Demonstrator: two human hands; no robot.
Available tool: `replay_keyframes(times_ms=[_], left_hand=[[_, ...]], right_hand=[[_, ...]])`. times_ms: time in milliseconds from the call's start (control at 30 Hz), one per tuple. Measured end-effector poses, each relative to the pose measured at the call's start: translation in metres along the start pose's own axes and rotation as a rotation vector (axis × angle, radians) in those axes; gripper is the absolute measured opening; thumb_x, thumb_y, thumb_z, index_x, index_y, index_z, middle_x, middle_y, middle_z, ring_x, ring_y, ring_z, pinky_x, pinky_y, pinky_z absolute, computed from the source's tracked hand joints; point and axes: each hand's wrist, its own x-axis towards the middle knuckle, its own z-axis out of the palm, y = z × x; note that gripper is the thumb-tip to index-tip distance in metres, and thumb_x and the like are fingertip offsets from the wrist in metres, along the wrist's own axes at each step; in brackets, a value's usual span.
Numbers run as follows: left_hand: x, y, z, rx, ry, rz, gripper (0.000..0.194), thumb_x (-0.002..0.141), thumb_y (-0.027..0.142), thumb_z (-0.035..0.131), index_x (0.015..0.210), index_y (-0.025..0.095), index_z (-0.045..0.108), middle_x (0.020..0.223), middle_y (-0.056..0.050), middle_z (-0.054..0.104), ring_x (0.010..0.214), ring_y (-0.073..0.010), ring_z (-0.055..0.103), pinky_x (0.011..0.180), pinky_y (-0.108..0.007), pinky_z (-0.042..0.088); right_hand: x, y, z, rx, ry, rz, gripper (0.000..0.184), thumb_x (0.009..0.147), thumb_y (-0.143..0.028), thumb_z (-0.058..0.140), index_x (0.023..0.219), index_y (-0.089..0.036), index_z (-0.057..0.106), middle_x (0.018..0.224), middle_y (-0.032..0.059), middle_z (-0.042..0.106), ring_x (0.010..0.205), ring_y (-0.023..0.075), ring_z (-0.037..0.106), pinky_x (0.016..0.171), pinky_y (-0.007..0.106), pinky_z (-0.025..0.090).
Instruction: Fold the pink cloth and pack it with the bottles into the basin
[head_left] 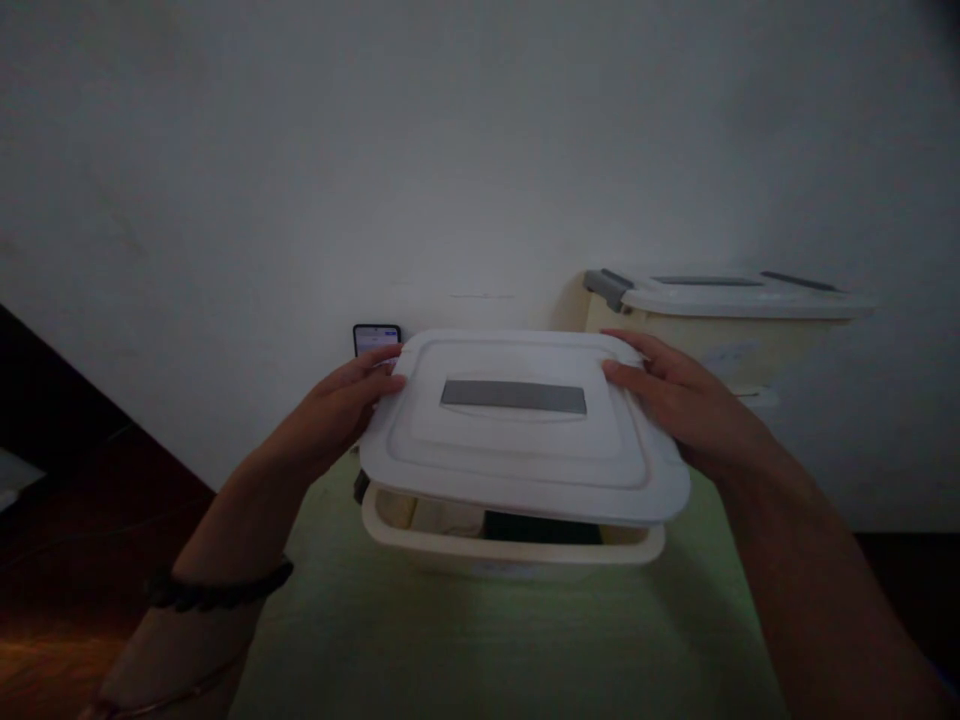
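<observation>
A white lid [517,450] with a grey strip across its middle is held between my two hands. My left hand [352,400] grips its left edge, thumb on top. On the opposite edge, my right hand [667,390] closes the same way, its fingers partly hidden. Beneath lies a cream storage box [517,553], with a gap showing between its front rim and the raised front of the lid. Through that gap a dark green thing [541,529] and a pale thing [448,518] show inside; their kinds cannot be made out.
Behind my left hand a phone [376,337] with a lit screen leans at the wall [465,150]. A second lidded box [720,335] with grey clips stands at the back right. The green tabletop [502,650] carries the front box.
</observation>
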Motion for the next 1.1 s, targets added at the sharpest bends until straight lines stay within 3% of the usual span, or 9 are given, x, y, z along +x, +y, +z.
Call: replay_keyframes(times_ms=[167, 300, 467, 667, 867, 1000, 1100], left_hand=[[0.007, -0.01, 0.014, 0.113, 0.079, 0.056, 0.047, 0.075, 0.023, 0.06, 0.12, 0.018, 0.048, 0.112, -0.007, 0.059, 0.086, -0.0177, 0.061, 0.068, -0.025, 0.05], [0.014, -0.022, 0.012, 0.226, -0.005, 0.091, 0.055, 0.077, 0.032, 0.06, 0.127, 0.024, 0.041, 0.119, -0.006, 0.055, 0.097, -0.0212, 0.058, 0.08, -0.033, 0.048], [0.015, -0.023, 0.011, 0.253, 0.029, 0.151, 0.052, 0.078, 0.032, 0.057, 0.127, 0.025, 0.042, 0.118, -0.005, 0.055, 0.102, -0.0238, 0.056, 0.089, -0.039, 0.045], [0.001, -0.003, 0.025, 0.125, 0.073, 0.14, 0.056, 0.071, 0.019, 0.057, 0.126, 0.018, 0.046, 0.112, -0.006, 0.059, 0.09, -0.0216, 0.06, 0.081, -0.035, 0.049], [-0.003, 0.0, 0.027, 0.159, 0.111, 0.169, 0.049, 0.074, 0.02, 0.055, 0.123, 0.02, 0.049, 0.098, -0.004, 0.061, 0.079, -0.0179, 0.061, 0.069, -0.029, 0.051], [-0.005, 0.001, 0.023, 0.23, 0.082, 0.113, 0.043, 0.076, 0.025, 0.056, 0.118, 0.024, 0.049, 0.088, -0.002, 0.059, 0.065, -0.015, 0.058, 0.056, -0.025, 0.048], [-0.005, -0.001, 0.019, 0.322, 0.087, 0.199, 0.039, 0.077, 0.03, 0.057, 0.115, 0.025, 0.048, 0.089, -0.001, 0.056, 0.065, -0.0139, 0.056, 0.057, -0.025, 0.047]], right_hand=[[0.007, 0.01, 0.003, -0.068, -0.031, 0.067, 0.03, 0.078, -0.026, 0.056, 0.108, -0.021, 0.055, 0.089, 0.0042, 0.065, 0.07, 0.016, 0.061, 0.056, 0.026, 0.049], [0.011, 0.018, 0.006, -0.245, 0.022, -0.001, 0.03, 0.08, -0.03, 0.052, 0.109, -0.019, 0.052, 0.091, 0.0051, 0.061, 0.078, 0.0179, 0.058, 0.062, 0.029, 0.048], [0.01, 0.019, 0.004, -0.263, 0.031, -0.076, 0.032, 0.081, -0.036, 0.05, 0.109, -0.023, 0.05, 0.086, 0.0025, 0.059, 0.07, 0.0163, 0.056, 0.056, 0.027, 0.044], [0.003, 0.006, 0.003, -0.39, 0.088, 0.028, 0.024, 0.08, -0.035, 0.052, 0.099, -0.02, 0.049, 0.064, -0.0022, 0.054, 0.055, 0.0145, 0.051, 0.047, 0.025, 0.039], [0.007, 0.012, 0.004, -0.516, 0.035, -0.113, 0.024, 0.084, -0.04, 0.044, 0.087, -0.019, 0.055, 0.077, 0.004, 0.059, 0.068, 0.0179, 0.056, 0.058, 0.029, 0.043], [0.008, 0.016, 0.003, -0.719, -0.061, -0.151, 0.03, 0.088, -0.044, 0.039, 0.074, -0.02, 0.05, 0.071, 0.0041, 0.057, 0.064, 0.018, 0.054, 0.057, 0.031, 0.041], [0.007, 0.016, 0.003, -0.795, -0.035, -0.199, 0.034, 0.088, -0.048, 0.038, 0.068, -0.022, 0.044, 0.064, 0.0024, 0.054, 0.059, 0.0169, 0.052, 0.052, 0.029, 0.039]])
